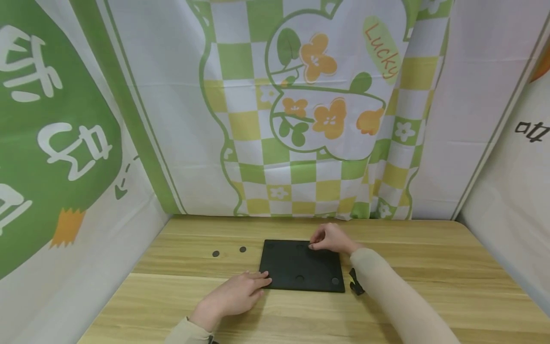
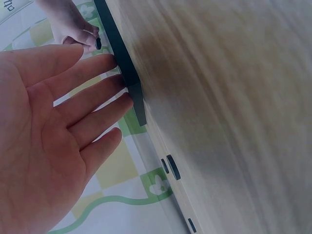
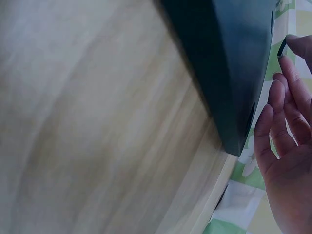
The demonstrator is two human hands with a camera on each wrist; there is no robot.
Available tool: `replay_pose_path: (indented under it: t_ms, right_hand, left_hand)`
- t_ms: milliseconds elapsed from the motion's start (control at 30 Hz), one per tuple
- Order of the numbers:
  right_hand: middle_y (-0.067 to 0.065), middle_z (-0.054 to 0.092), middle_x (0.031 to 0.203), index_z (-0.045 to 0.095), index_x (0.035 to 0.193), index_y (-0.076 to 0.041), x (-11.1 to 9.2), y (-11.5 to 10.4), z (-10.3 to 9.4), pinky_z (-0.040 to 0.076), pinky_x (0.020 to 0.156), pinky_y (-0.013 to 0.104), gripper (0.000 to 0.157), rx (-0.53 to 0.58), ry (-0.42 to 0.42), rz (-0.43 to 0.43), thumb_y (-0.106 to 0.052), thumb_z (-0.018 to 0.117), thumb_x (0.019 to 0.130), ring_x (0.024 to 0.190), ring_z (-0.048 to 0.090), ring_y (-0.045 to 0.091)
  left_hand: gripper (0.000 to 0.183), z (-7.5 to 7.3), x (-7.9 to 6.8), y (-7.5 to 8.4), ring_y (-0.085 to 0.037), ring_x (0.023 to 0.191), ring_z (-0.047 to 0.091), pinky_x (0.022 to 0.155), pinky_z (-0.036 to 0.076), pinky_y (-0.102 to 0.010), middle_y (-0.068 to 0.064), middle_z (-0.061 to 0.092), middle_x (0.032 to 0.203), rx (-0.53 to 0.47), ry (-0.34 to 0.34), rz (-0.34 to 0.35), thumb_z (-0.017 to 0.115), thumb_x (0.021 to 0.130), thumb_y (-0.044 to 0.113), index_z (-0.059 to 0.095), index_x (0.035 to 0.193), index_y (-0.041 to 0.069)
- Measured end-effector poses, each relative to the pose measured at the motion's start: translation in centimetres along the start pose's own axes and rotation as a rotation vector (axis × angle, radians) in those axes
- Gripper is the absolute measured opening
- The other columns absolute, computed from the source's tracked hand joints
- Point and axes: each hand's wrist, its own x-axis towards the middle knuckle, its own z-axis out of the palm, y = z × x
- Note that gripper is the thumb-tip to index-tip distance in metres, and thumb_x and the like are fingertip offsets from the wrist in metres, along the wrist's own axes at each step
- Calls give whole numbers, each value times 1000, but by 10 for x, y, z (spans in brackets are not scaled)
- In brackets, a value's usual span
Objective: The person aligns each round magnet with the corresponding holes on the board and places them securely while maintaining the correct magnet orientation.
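- Board point(image 1: 292, 260): black, flat, lying on the table point(image 1: 429, 248) at lower centre of the head frame; round marks point(image 1: 299, 278) are showing near its lower edge; probably stiff and fairly light, perhaps sliding under a sideways push; best taken by its edges or corners
- Held disc point(image 3: 282, 47): small, thin, dark, appearing at upper right of the right wrist frame, clear of the board's face there; likely light and rigid, easily slipping from the fingertips; its rim is offering the surest hold
- Right hand point(image 1: 333, 239): thumb and forefinger are pinching the held disc by the board's upper edge, right of frame centre; other fingers are bending loosely
- Left hand point(image 1: 234, 292): fingers are extending, grasping nothing, tips touching the board at its lower left corner
- Loose discs point(image 1: 216, 253): dark, lying flat on the table left of the board; probably needing a fingernail under the rim to lift
- Dark object point(image 1: 358, 288): lying just right of the board, partly hidden by the right sleeve point(image 1: 395, 291); kind unclear
- Curtain point(image 1: 309, 181): green, yellow and white, hanging across upper centre
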Motion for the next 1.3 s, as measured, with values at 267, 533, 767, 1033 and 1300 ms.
replay_pose_path:
  t_ms: [267, 533, 767, 1033, 1300]
  right_hand:
    - [-6, 70, 74, 74, 80, -15, 6, -6, 6, 52, 60, 19, 13, 18, -17, -1, -27, 79, 76, 65, 61, 1]
    - [-6, 70, 74, 74, 79, -16, 9, -8, 10, 52, 61, 19, 12, 14, -16, 17, -26, 79, 76, 65, 62, 2]
    - [-7, 70, 75, 74, 80, -17, 11, -13, 10, 53, 62, 19, 11, 11, -18, 25, -27, 79, 76, 67, 62, 2]
    - [-6, 71, 77, 75, 80, -17, 14, -15, 13, 52, 63, 18, 12, -1, -19, -7, -27, 79, 76, 68, 63, 2]
    - [-7, 70, 75, 75, 78, -16, 17, -20, 14, 51, 62, 16, 11, -46, -7, -36, -25, 80, 75, 66, 61, 0]
  left_hand:
    - [36, -2, -2, 2, -28, 131, 47, 108, 37, -50, -9, 49, 142, 0, 2, -3, 46, 99, 16, 57, 133, 11]
    - [36, -2, -2, 2, -27, 131, 47, 109, 37, -50, -9, 49, 142, -6, -7, -7, 46, 99, 16, 57, 133, 12]
    - [37, -3, -2, 3, -27, 131, 47, 108, 37, -49, -9, 49, 142, -9, -7, -8, 46, 99, 16, 57, 133, 11]
    - [36, -3, -2, 2, -27, 131, 47, 108, 37, -49, -9, 49, 142, -12, -12, -4, 46, 99, 16, 57, 133, 11]
    - [37, -2, -1, 1, -26, 131, 47, 109, 36, -49, -10, 49, 142, -11, -6, 0, 46, 98, 16, 57, 133, 11]
